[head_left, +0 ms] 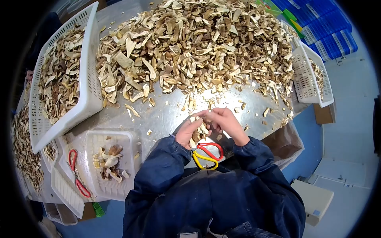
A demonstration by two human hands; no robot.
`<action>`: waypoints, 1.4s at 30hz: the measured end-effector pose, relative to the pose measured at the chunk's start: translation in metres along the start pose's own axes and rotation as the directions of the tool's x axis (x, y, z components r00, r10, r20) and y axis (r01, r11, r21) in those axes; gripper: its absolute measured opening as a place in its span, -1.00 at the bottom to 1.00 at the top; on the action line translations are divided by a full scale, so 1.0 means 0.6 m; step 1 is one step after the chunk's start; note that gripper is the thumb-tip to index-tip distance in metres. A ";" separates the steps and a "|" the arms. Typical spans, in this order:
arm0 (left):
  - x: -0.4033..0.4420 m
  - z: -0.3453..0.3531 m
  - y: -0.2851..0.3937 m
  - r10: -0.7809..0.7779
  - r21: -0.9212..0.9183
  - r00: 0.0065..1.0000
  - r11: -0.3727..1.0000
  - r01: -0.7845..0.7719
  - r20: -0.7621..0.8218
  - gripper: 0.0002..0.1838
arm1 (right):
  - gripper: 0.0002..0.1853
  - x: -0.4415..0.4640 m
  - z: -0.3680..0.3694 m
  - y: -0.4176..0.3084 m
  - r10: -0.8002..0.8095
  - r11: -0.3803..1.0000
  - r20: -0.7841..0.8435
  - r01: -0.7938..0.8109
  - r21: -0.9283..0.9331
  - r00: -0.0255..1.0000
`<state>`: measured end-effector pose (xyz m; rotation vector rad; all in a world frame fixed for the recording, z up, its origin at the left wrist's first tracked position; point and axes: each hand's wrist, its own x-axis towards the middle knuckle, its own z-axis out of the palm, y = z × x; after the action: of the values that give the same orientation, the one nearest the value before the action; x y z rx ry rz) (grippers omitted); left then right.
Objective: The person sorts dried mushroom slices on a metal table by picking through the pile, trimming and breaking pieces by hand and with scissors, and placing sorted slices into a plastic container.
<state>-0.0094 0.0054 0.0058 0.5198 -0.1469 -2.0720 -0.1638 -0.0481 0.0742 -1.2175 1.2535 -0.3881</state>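
Two hands meet above the near edge of the metal desk (158, 119), directly in front of your torso. Your left grip (186, 134) is closed around a small bunch of mushroom slices (199, 131). Your right grip (227, 122) is positioned just beside it, finger and thumb at the upper end of the bunch; you cannot tell whether they are clamped on a slice. Below your left grip, note the scissors with red and yellow handles (207, 157); their blades are hidden from view

Beyond your hands, a large heap of mushroom slices (190, 47) covers the far part of the desk, with loose fragments along its near side. To your left, a white perforated basket (90, 81) stands tilted and filled with slices. Nearer to you, a clear plastic tray (119, 139) contains several larger mushroom pieces (111, 160). Red-handled scissors (72, 158) lie just left of this tray. To the right of the heap, locate a second white basket (304, 81), also containing slices
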 end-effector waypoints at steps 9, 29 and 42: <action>-0.001 -0.006 0.002 -0.030 0.042 0.999 0.999 0.030 0.020 -0.59 | -0.66 -0.037 0.019 -0.036 -0.376 0.656 0.005 0.270 -0.705 0.927; -0.008 -0.012 0.005 0.072 0.003 0.993 0.997 -0.072 -0.092 -0.75 | -0.83 0.094 -0.127 -0.011 -0.599 0.672 -0.349 0.215 -0.709 0.721; -0.364 -0.040 0.150 0.960 0.957 0.191 0.237 -0.170 -0.204 -0.80 | -0.39 0.127 -0.150 -0.023 -0.408 0.642 0.070 0.341 -0.687 0.910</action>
<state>0.1698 0.1430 0.0783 1.6235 -0.6442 -0.4785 -0.2100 -0.1569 0.0618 -2.1561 1.2562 -0.2772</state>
